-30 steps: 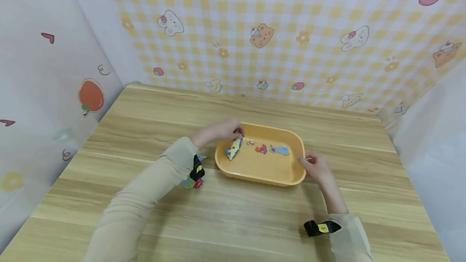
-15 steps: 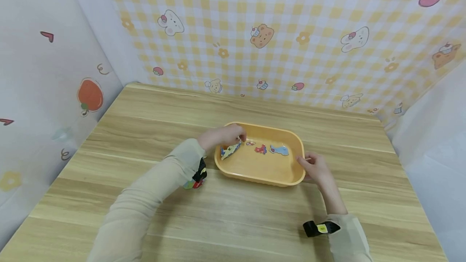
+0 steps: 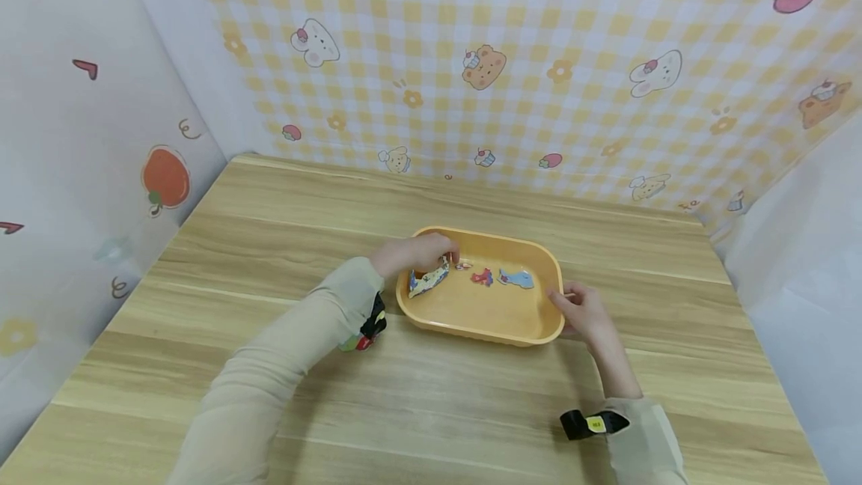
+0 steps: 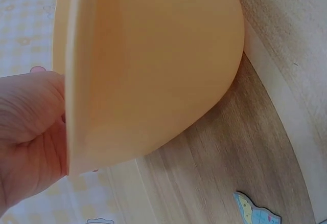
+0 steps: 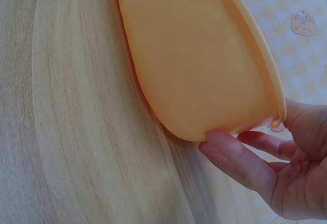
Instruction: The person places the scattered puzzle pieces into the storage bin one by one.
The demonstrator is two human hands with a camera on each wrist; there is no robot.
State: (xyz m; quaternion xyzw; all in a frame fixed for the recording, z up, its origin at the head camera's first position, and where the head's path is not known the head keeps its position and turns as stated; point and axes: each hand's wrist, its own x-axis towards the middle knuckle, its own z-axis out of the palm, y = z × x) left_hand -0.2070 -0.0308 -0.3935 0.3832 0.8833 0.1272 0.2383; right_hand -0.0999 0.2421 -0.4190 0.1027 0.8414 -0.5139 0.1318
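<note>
My left hand [image 3: 423, 251] reaches over the left end of the orange plastic tray [image 3: 471, 324]. Its fingertips hold the upper end of a flat blue-and-cream cartoon cutout [image 3: 428, 280], which slants inside the tray. The left wrist view shows the hand [image 4: 30, 132] behind the tray wall [image 4: 153, 70], its fingertips hidden. At the right end, my right hand [image 3: 581, 308] grips the tray, thumb over the rim and fingers beneath the wall, as the right wrist view shows those fingers [image 5: 240, 157]. Inside lie a blue cutout [image 3: 516, 279], a red one [image 3: 482, 277] and a small pinkish one [image 3: 464, 266].
Partly covered by the left wrist's camera, a green-and-red cutout [image 3: 360, 341] lies on the wooden table [image 3: 431, 410] left of the tray. A blue-and-yellow cutout [image 4: 255, 211] shows there too. A yellow checked cloth [image 3: 431, 96] hangs behind the table.
My left hand has shifted slightly right and down, deeper into the tray. The blue-and-cream cutout has lowered and turned to a flatter slant. My right hand keeps its grip on the tray.
</note>
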